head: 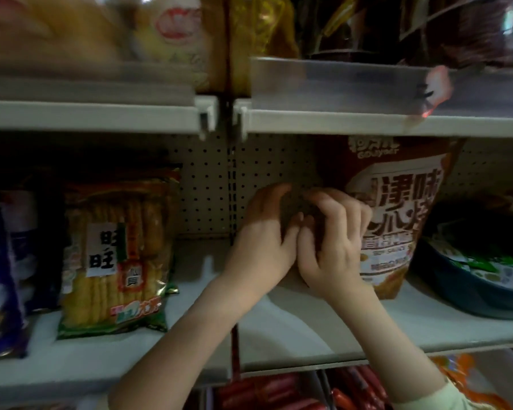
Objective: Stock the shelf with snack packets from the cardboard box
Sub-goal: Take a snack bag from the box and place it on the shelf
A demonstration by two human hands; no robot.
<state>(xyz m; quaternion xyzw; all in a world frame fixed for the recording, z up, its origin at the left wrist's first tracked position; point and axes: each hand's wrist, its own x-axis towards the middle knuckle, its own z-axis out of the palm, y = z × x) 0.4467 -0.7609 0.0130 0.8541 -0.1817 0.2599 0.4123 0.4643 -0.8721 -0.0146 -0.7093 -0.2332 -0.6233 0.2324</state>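
Straight behind my grip stands the pale perforated back panel (208, 184), its small holes in even rows. Just left of my grip a dark slotted upright (233, 179) runs down the panel and splits the bay in two. Under my grip lies the shelf (293, 327), a light grey board with a thin front lip; its bare part catches soft patches of light. Above my grip the upper shelf (338, 122) crosses the view, with a clear plastic guard (338, 84) along its front edge and white end caps (208, 110) on either side of the upright. The light is dim; far left of my grip the bay sinks into deep shadow.
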